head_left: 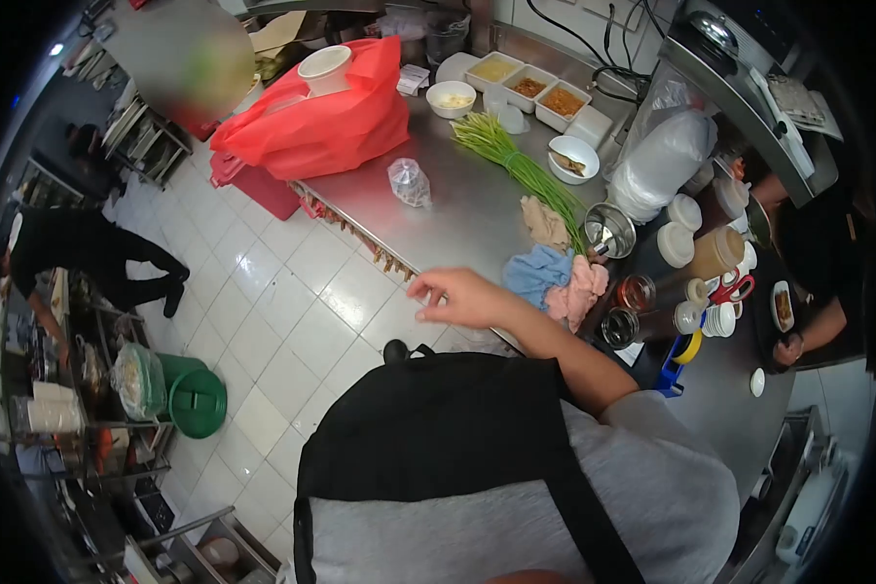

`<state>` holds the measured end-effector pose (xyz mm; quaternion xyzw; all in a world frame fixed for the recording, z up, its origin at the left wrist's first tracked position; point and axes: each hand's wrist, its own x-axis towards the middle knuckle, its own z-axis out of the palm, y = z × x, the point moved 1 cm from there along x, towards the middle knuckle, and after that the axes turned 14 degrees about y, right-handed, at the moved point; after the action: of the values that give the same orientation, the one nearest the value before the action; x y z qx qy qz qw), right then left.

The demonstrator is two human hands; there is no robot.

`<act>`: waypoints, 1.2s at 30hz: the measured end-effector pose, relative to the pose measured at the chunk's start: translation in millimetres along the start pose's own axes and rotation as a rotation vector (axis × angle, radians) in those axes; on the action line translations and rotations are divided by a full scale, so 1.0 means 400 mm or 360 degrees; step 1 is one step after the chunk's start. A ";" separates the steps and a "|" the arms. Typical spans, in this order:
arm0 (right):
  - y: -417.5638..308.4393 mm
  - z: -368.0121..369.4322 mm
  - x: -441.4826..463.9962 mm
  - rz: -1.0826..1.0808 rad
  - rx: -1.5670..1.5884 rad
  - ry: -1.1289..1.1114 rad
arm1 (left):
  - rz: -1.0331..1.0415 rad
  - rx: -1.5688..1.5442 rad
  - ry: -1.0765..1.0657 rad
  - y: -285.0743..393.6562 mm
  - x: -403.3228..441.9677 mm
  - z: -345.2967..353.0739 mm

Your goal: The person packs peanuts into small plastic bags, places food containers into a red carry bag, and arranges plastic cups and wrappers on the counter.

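My right hand hangs in the air just off the front edge of the steel counter, its fingers loosely bent and apart with nothing between them. Close to my right forearm lie a blue cloth, a pink cloth and a beige cloth. A tied bunch of long green stalks stretches across the counter beyond them. Farther left on the counter stands a small clear plastic bag with unclear contents. My left hand is out of view.
A red bag with a white tub on it fills the counter's left end. Sauce bottles crowd the right, near another person's hand. A green bin and another person are across the tiled floor.
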<state>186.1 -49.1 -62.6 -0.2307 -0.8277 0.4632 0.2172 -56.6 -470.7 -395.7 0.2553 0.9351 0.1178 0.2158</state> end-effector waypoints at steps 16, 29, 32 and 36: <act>-0.025 -0.044 0.463 0.0158 -0.0869 -0.0157 | 0.1798 -0.0015 0.1580 1.183 0.571 -0.940; -0.177 0.089 0.856 -0.0194 -0.1436 0.0247 | 0.2712 -0.0166 0.1364 1.064 0.663 -0.920; -0.082 0.156 0.867 0.0004 -0.1415 0.0253 | 0.2766 -0.0293 0.1292 1.029 0.656 -0.897; 0.036 0.208 0.903 -0.0215 -0.1580 0.0503 | 0.2843 -0.0422 0.1242 1.001 0.657 -0.877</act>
<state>-147.7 112.8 -61.8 -0.3191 -0.9177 -0.0403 0.2331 -252.6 -33.4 -45.2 0.7851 0.3830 0.4178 -0.2497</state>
